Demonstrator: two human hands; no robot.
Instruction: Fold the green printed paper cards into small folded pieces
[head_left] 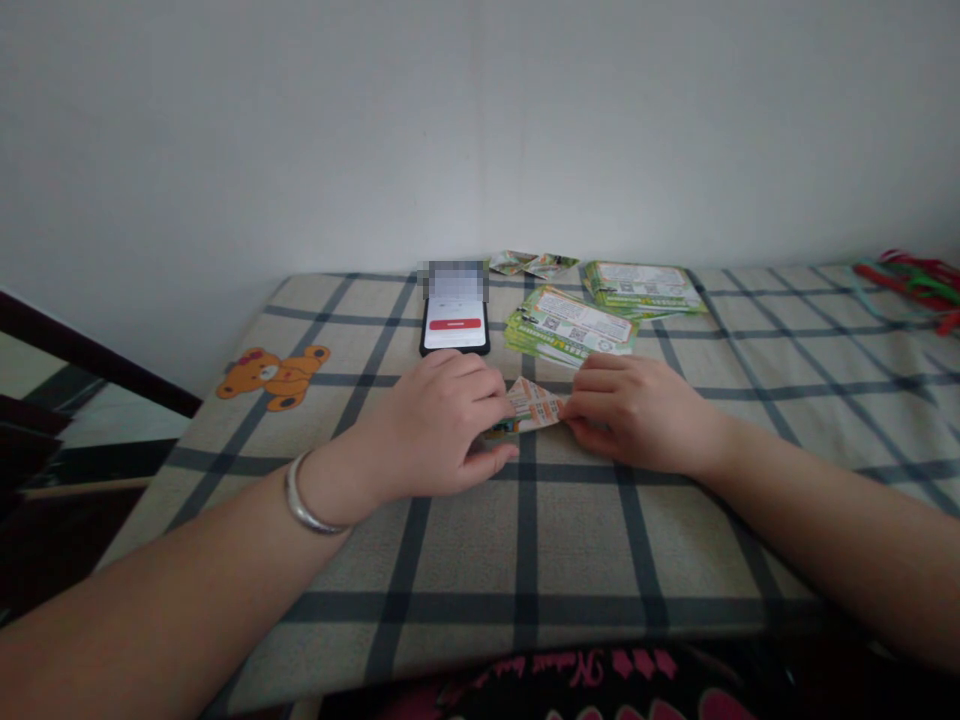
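**Two Hands Meet at a Small Folded Paper**

The left hand [450, 425] reaches in from the lower left, back of the hand upward, a silver bangle [304, 498] around its wrist. The right hand [645, 412] comes in from the right, its forearm slanting across the tablecloth [465, 560], knuckles up. Both are low over the cloth, with a folded paper [534, 405] between them.

Writing is plentiful but mostly too small to read. The folded paper carries orange and dark print on a pale ground. Beyond it, the nearer green-edged cards [574, 325] and the farther green-edged cards [646, 286] show lines of text and square codes. The phone [456, 325] displays a red button, its label illegible, and the top of its screen is pixelated. At the bottom edge, dark fabric [555, 675] bears pink lettering and stars, only partly visible.

The left fingers are bent and lie at the paper's left side; the thumb is parted from them, with a gap showing. The right fingers are curled and closed on the paper's right corner.

Folded pieces [534, 264] lie beside the phone near the wall [420, 130]. A bear picture [274, 377] is at the left, and red and green items [919, 285] are at the far right.
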